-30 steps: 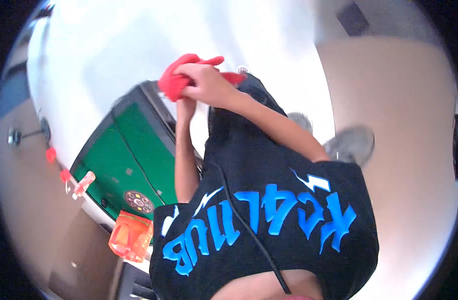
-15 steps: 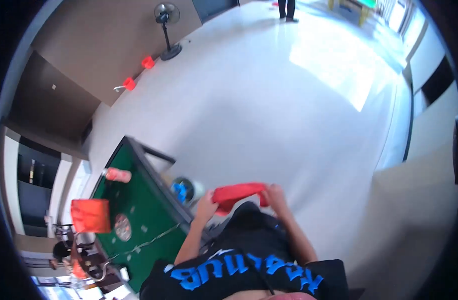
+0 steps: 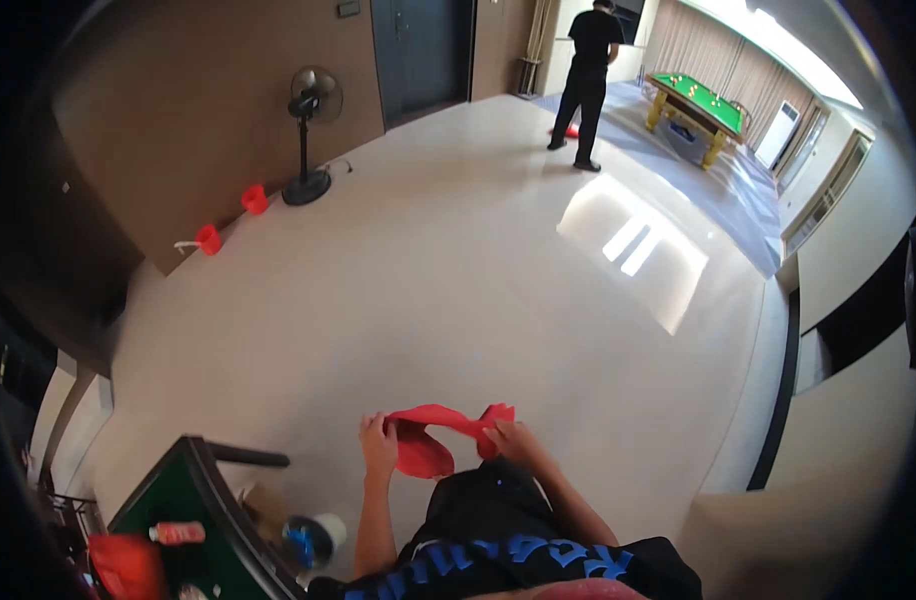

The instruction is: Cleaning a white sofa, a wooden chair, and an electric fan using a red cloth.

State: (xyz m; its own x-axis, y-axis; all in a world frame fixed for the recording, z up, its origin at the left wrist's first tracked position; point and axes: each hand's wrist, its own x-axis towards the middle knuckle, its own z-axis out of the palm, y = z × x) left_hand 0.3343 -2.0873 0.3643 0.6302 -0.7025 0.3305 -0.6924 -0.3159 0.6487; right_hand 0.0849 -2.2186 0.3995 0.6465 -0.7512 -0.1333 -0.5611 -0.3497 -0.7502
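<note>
A soft red piece of cloth [image 3: 425,455], curved into a loop with a gap in its middle, is stretched between my hands at waist height above the floor. My left hand [image 3: 379,442] has its fingers closed on the left end. At the other end, the fingers of my right hand [image 3: 512,440] pinch a bunched part of the same cloth. Whether it is a bag or a garment, I cannot tell.
At lower left stands a green-topped table [image 3: 160,492] with a pink bottle [image 3: 181,532] and a red bag [image 3: 124,566]. A bin [image 3: 323,538] is beside it. Ahead are red buckets [image 3: 255,199], a fan [image 3: 306,140], a person in black [image 3: 584,85] and a pool table [image 3: 693,100].
The view has tilted up and swung, bringing the standing person and pool table fully in. Between my hands the red cloth has gone from a folded strip to an open loop.
</note>
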